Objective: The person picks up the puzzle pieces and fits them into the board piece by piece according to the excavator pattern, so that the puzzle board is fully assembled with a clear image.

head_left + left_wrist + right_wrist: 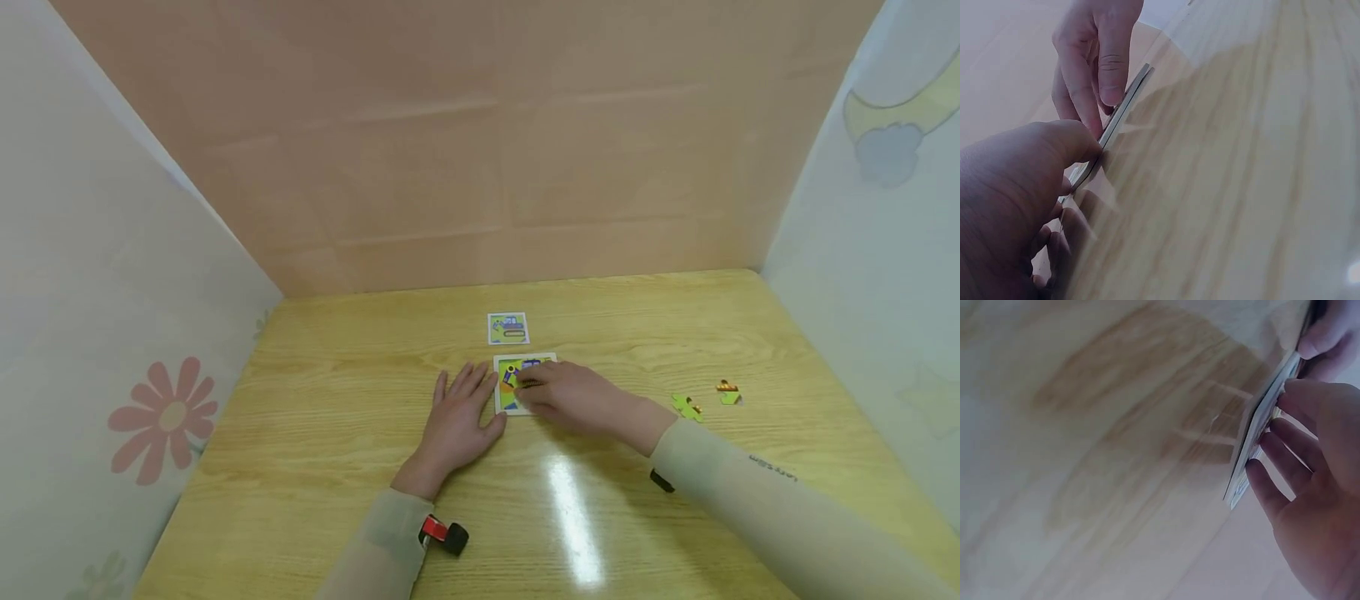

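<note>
A small jigsaw puzzle board (525,357) with a pale rim and a green, blue and orange picture lies on the table. My left hand (457,425) rests palm down along its left side, fingers extended, thumb by the lower left corner. In the left wrist view the left thumb touches the board's edge (1124,106). My right hand (573,398) reaches over the board's right half, its fingertips on the picture. The right wrist view shows the right fingers (1266,487) spread against the board's face (1254,440). Part of the picture is hidden under this hand.
Behind the board lies a square picture card (508,328) with a similar design. Two loose jigsaw pieces, a green one (686,406) and a green and brown one (729,392), lie to the right near the right forearm. A wall stands behind the wooden table (337,375).
</note>
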Action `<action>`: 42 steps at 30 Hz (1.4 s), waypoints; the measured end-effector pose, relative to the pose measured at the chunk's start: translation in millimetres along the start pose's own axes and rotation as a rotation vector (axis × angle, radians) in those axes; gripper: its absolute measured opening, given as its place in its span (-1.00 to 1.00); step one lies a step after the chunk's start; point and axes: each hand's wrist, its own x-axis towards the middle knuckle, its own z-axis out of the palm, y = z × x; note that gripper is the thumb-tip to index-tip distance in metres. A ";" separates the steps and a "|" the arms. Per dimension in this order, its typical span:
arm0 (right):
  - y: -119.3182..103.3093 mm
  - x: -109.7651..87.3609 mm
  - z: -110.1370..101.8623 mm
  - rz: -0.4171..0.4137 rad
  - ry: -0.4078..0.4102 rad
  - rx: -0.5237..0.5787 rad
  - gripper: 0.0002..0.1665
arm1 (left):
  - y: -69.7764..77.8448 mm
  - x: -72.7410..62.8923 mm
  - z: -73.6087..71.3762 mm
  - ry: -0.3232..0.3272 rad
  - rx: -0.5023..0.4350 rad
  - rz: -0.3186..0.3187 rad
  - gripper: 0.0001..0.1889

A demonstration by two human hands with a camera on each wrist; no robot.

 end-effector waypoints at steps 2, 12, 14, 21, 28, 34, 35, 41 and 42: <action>1.8 -0.4 0.3 0.005 0.003 0.040 -0.66 | 0.3 -0.2 0.1 0.012 -0.004 0.006 -0.29; 8.6 -12.3 -8.4 0.212 -0.017 0.234 -0.53 | 3.0 0.5 0.2 0.007 -0.009 0.001 -0.28; 11.7 -17.2 -10.2 0.242 0.005 0.224 -0.51 | 3.4 1.3 0.5 0.009 -0.007 0.001 -0.29; 23.6 -42.4 -19.0 0.325 0.079 0.209 -0.47 | 5.8 2.9 0.7 0.011 -0.023 -0.003 -0.28; 35.1 -73.9 -35.7 0.443 0.092 0.199 -0.41 | 6.4 3.2 1.1 0.003 -0.026 -0.002 -0.28; 42.6 -100.7 -47.3 0.525 0.107 0.195 -0.40 | 5.8 3.6 0.5 -0.001 -0.018 -0.007 -0.28; 43.6 -104.9 -48.9 0.530 0.109 0.192 -0.40 | 5.8 3.4 0.2 0.002 -0.021 -0.007 -0.28; 50.0 -130.7 -57.8 0.589 0.094 0.191 -0.36 | 5.3 2.8 0.2 0.004 -0.030 -0.010 -0.28; 51.3 -134.9 -59.1 0.605 0.089 0.191 -0.35 | 4.9 2.9 0.6 0.002 -0.028 -0.011 -0.28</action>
